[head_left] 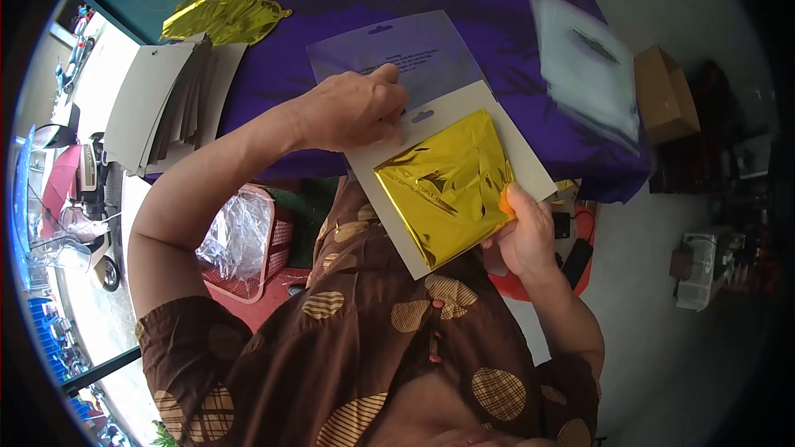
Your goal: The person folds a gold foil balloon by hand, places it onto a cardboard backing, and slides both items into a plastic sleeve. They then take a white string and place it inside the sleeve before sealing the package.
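My right hand (527, 232) grips the lower right side of a grey-white card (530, 170), with its thumb on top. A folded gold foil balloon (451, 186) lies flat on that card, and something orange (506, 199) covers the thumb tip. My left hand (356, 109) is bent over the card's top left corner, fingers curled together beside the hang hole. Under and beyond it, a clear plastic bag (447, 45) with printed warning text lies on the purple tablecloth (290, 50). What the left fingertips pinch, if anything, is hidden and slightly blurred.
A stack of grey cards (145, 103) stands at the table's left edge; a pile of clear bags (584, 66) lies at the right. Gold foil balloons (228, 16) are at the back left. Below are a red basket (277, 240) of plastic and a cardboard box (662, 95).
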`<state>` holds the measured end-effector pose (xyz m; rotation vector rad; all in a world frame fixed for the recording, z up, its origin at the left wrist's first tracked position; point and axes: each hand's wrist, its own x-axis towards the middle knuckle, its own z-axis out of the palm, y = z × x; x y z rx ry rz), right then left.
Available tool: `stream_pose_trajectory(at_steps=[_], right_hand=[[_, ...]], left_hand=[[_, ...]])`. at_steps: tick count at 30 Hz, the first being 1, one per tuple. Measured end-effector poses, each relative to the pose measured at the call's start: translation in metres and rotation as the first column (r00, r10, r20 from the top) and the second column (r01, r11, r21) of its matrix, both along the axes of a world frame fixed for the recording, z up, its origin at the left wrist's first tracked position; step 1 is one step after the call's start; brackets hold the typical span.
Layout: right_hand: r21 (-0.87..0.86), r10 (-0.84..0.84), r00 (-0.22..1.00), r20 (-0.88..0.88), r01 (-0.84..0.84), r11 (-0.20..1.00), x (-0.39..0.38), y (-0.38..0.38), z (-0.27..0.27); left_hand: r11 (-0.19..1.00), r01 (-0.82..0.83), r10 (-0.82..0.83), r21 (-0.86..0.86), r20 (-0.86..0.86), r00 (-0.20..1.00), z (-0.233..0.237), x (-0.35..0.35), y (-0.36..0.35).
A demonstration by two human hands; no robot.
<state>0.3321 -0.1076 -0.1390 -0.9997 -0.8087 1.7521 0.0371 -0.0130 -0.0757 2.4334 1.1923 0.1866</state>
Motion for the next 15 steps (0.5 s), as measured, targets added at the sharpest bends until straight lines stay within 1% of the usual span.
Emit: stream_pose_trajectory(at_steps=[2, 6, 8, 11, 14, 15], right_hand=[[-0.003, 0.018, 1.000, -0.012, -0.018, 1.000, 0.001, 0.001, -0.001], [0.032, 0.003, 1.000, -0.021, -0.003, 0.999, -0.002, 0.000, 0.003], [0.036, 0.003, 1.000, -0.020, -0.002, 0.999, -0.002, 0.000, 0.002], [0.047, 0.029, 0.998, -0.049, -0.026, 0.999, 0.000, 0.000, 0.004], [0.017, 0.044, 0.999, -0.030, -0.044, 0.999, 0.003, 0.000, 0.004], [0.005, 0.037, 0.999, -0.031, -0.037, 0.999, 0.004, 0.000, 0.005]], left_hand=[[1.000, -0.021, 0.021, 0.015, -0.016, 1.000, 0.000, 0.001, -0.001], [0.985, -0.013, 0.017, 0.173, -0.022, 1.000, -0.006, 0.003, -0.008], [0.963, 0.002, -0.001, 0.270, -0.006, 1.000, -0.008, 0.004, -0.011], [0.929, 0.012, -0.012, 0.371, -0.003, 1.000, -0.014, 0.007, -0.013], [0.933, -0.019, 0.005, 0.359, 0.042, 0.999, -0.012, 0.014, -0.019], [0.936, -0.029, 0.021, 0.351, 0.027, 0.999, -0.010, 0.017, -0.022]])
